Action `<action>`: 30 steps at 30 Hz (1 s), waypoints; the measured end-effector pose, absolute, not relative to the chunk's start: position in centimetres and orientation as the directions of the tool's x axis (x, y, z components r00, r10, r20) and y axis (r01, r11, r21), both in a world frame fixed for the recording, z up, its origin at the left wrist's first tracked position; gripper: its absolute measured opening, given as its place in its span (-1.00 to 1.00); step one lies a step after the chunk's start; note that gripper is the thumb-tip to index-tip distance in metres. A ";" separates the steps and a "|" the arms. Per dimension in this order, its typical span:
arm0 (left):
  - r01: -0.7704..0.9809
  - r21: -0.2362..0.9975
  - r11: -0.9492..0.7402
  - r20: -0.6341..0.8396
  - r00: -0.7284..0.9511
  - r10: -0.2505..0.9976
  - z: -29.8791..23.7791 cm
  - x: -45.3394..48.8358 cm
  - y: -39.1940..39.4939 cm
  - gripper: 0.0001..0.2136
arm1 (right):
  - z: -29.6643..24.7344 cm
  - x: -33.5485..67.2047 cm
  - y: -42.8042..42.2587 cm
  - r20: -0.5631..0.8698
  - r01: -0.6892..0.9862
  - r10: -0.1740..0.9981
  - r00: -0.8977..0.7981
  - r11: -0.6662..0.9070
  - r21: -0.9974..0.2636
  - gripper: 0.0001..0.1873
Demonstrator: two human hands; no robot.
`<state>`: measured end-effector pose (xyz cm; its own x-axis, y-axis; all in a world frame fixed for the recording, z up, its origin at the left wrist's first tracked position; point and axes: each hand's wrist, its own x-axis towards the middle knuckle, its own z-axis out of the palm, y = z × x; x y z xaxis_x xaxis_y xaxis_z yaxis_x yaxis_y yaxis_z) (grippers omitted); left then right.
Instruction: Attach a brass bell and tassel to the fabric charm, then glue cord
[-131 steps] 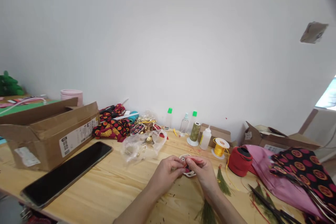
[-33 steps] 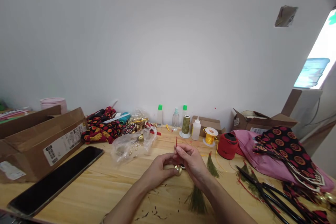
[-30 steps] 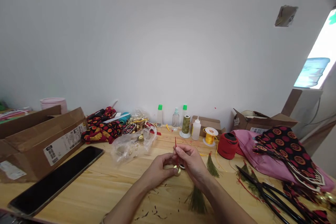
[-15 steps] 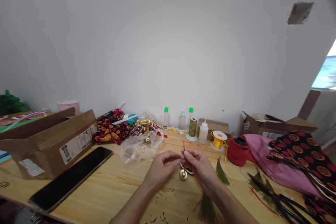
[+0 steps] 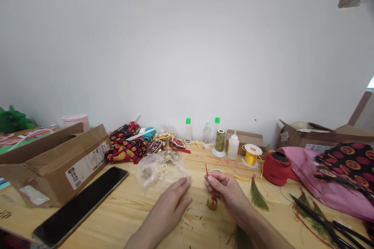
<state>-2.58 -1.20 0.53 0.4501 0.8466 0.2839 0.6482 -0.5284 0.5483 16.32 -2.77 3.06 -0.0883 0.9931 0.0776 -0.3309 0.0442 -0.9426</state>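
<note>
My right hand (image 5: 226, 190) pinches a thin red cord (image 5: 207, 170) between thumb and fingertips, its end sticking up. Below the fingers a round gold ball (image 5: 212, 203), which looks like a bell or bead, hangs on the cord just over the wood. My left hand (image 5: 172, 206) is open and holds nothing; its fingers stretch forward beside the clear plastic bag (image 5: 160, 171) with small gold pieces in it. Behind the right hand a white-rimmed dark patch (image 5: 215, 170) with yellow cord shows in part. A green tassel (image 5: 258, 195) lies right of that hand.
Black scissors (image 5: 320, 220) lie at the right with more tassels. Along the wall stand a glue bottle (image 5: 233, 147), an olive thread spool (image 5: 220, 141), a yellow cord spool (image 5: 251, 157) and a red yarn cone (image 5: 277, 168). A cardboard box (image 5: 55, 163) and a phone (image 5: 84, 204) lie left.
My left hand has moved away from the red cord, leftward toward the plastic bag, and its fingers have straightened. The right hand still holds the cord with the gold ball. The view has shifted slightly.
</note>
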 end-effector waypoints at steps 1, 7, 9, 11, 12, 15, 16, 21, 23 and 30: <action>0.649 0.556 -0.519 0.302 0.424 0.854 0.9 -2.9 -1.1 -0.65 | 3.0 16.3 -2.7 0.074 -0.330 0.993 -0.089 0.040 -0.943 -0.69; 0.785 0.436 -0.440 0.372 0.288 0.882 1.3 -7.0 0.1 -0.68 | 2.5 16.1 -2.5 0.081 -0.286 0.990 -0.112 0.046 -0.957 -0.68; 0.831 0.375 -0.411 0.358 0.280 0.891 0.5 -8.3 0.0 -0.68 | 2.4 16.0 -2.5 0.085 -0.261 0.988 -0.129 0.048 -0.964 -0.69; 0.853 0.341 -0.395 0.339 0.280 0.898 -0.2 -9.2 -0.5 -0.69 | 2.3 15.9 -2.6 0.081 -0.238 0.986 -0.143 0.046 -0.970 -0.69; 0.859 0.333 -0.389 0.331 0.280 0.901 -0.3 -9.5 -0.7 -0.69 | 2.3 15.8 -2.6 0.075 -0.229 0.986 -0.147 0.040 -0.973 -0.70; 0.863 0.331 -0.381 0.338 0.269 0.902 -0.1 -9.9 -1.0 -0.69 | 2.4 15.8 -2.7 0.057 -0.215 0.987 -0.150 0.024 -0.976 -0.69; 0.860 0.334 -0.385 0.351 0.266 0.898 0.2 -9.9 -0.8 -0.69 | 2.4 15.8 -2.8 0.054 -0.213 0.987 -0.153 0.021 -0.977 -0.68; 0.865 0.292 -0.408 0.442 0.256 0.860 2.3 -9.6 1.8 -0.72 | 2.5 15.8 -2.8 0.061 -0.217 0.985 -0.159 0.025 -0.976 -0.67; 0.899 0.230 -0.374 0.410 0.259 0.875 3.2 -9.0 3.0 -0.74 | 2.5 15.7 -2.8 0.062 -0.223 0.985 -0.158 0.025 -0.974 -0.68; 0.945 0.197 -0.260 0.195 0.222 0.955 4.4 -7.9 5.0 -0.82 | 2.2 15.6 -2.7 0.071 -0.225 0.984 -0.166 0.032 -0.974 -0.70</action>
